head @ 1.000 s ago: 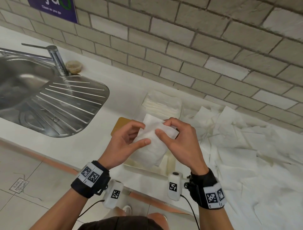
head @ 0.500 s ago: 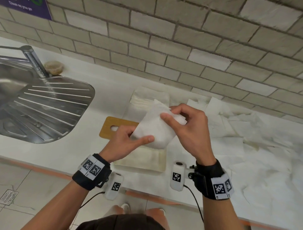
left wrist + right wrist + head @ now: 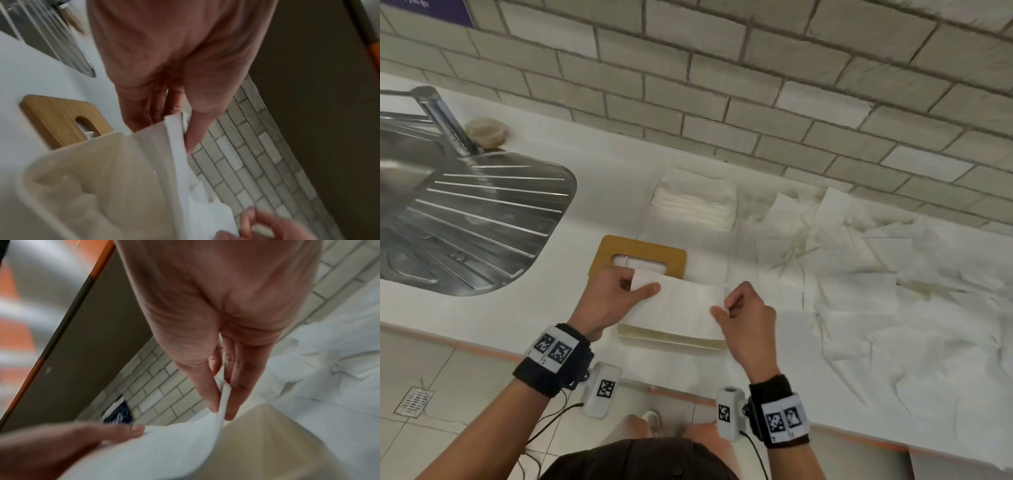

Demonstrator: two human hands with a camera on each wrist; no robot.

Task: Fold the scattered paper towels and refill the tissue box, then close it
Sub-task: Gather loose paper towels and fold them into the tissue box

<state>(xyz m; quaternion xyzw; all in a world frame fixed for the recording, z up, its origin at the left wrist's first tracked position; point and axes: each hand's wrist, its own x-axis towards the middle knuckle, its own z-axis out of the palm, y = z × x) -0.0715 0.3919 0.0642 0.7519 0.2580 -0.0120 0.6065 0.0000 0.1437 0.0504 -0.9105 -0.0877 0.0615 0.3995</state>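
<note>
A folded white paper towel point(image 3: 681, 308) is stretched flat between both hands, just above the open cream tissue box point(image 3: 671, 337) near the counter's front edge. My left hand point(image 3: 633, 291) pinches its left end point(image 3: 174, 128) between thumb and fingers. My right hand point(image 3: 726, 306) pinches the right end point(image 3: 223, 400) the same way. The box's inside point(image 3: 92, 186) shows under the towel. Its wooden lid point(image 3: 638, 255) with a slot lies flat on the counter just behind the box. Loose unfolded towels point(image 3: 893, 274) lie spread to the right.
A stack of folded towels point(image 3: 695, 202) sits behind the lid near the brick wall. A steel sink with drainboard point(image 3: 469, 219) and tap point(image 3: 445, 120) fills the left. A small round lidded tub point(image 3: 486, 132) stands by the tap. The counter edge point(image 3: 482, 349) runs below my wrists.
The towel was held raised and bunched between the hands; now the hands have drawn apart and lowered it, pulled flat, over the box. The view has shifted, showing the whole lid.
</note>
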